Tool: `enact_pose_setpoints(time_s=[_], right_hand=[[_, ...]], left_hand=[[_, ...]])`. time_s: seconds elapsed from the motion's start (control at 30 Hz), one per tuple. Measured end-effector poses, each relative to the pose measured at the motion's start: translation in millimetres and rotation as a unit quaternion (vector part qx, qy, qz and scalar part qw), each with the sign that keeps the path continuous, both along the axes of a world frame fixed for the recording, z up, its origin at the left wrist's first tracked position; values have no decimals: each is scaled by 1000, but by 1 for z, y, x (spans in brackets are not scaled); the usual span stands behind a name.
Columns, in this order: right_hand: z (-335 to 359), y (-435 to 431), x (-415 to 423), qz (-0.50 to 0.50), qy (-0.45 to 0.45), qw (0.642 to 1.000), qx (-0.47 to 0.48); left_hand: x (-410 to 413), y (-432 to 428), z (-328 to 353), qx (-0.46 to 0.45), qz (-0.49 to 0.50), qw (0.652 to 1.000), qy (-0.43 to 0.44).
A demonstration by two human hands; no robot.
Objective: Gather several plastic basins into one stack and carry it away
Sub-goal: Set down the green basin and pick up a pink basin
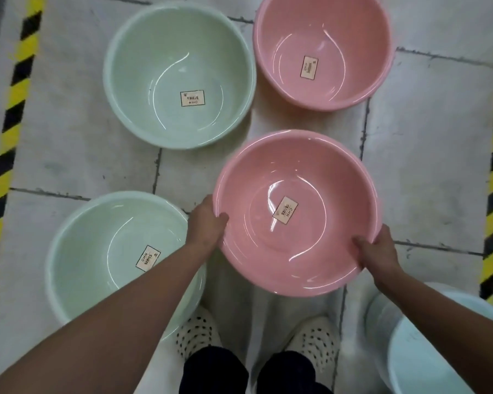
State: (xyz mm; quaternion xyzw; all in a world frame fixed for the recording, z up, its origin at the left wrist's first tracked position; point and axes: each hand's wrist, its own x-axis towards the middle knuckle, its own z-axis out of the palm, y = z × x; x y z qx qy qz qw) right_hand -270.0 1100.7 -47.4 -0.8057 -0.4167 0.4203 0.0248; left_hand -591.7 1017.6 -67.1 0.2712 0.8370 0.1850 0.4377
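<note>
Pink basin [296, 214] was gripped at its rim by left hand [207, 223] and right hand [377, 253]. Two green basins [180, 78] sat left of it

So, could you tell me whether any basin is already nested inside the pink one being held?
No, the held pink basin, gripped by the left hand and right hand, holds only its label.

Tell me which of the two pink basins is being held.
The nearer pink basin, by the person's feet: the left hand and right hand grip its rim. The far pink basin sits untouched.
</note>
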Motion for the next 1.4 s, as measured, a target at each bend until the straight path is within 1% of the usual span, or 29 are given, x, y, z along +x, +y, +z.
enact_pose_setpoints(time_s=[0.2, 0.33, 0.43, 0.5, 0.6, 0.7, 0.83, 1.0, 1.2, 1.4], right_hand=[[50, 6, -11, 15, 29, 999, 24], [95, 8, -32, 47, 39, 997, 43], [132, 9, -67, 88, 47, 994, 44], [150, 6, -98, 114, 52, 991, 45], [165, -4, -148, 154, 58, 985, 51], [166, -24, -194, 208, 65, 975, 44], [149, -59, -238, 281, 64, 957, 26], [108, -102, -266, 344, 57, 937, 9], [47, -129, -279, 352, 52, 934, -11], [-14, -137, -291, 348, 41, 936, -28]], left_hand=[[-2, 0, 42, 17, 27, 999, 26], [-15, -14, 87, 19, 108, 994, 14], [-41, -39, 123, 21, 187, 982, 11], [-61, -63, 144, 20, 225, 974, 27], [-92, -107, 168, 34, 269, 961, 56], [-118, -156, 177, 39, 308, 947, 84], [-141, -217, 165, 27, 366, 925, 93], [-152, -272, 123, 6, 419, 902, 101], [-158, -302, 59, -8, 423, 903, 76], [-159, -309, -2, -37, 442, 894, 64]])
